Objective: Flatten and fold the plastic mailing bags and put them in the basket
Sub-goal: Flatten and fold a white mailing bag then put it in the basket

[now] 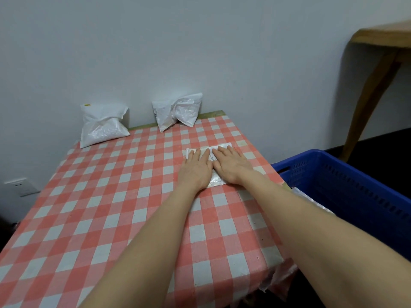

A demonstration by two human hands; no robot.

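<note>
Both hands flat, fingers straight, gripping nothing. Left hand (195, 168) and right hand (230, 165) sit side by side, pressing the flattened mailing bag (214, 182) onto the checked tablecloth (111, 196). The bag lies under the fingers, its far edge showing just past the fingertips and its near edge between the wrists. Blue basket (347, 181) is right of the right fingers. Crumpled bag (102, 127) and second crumpled bag (178, 112) are well beyond the fingertips, at the wall.

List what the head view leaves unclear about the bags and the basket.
All in the head view.
Flat bag: its middle lies under the left hand and right hand; its print is too small to read.
Blue basket: cut off by the right edge; the right forearm covers part of the pale plastic inside.
Left crumpled bag, right crumpled bag: far sides face away.
</note>
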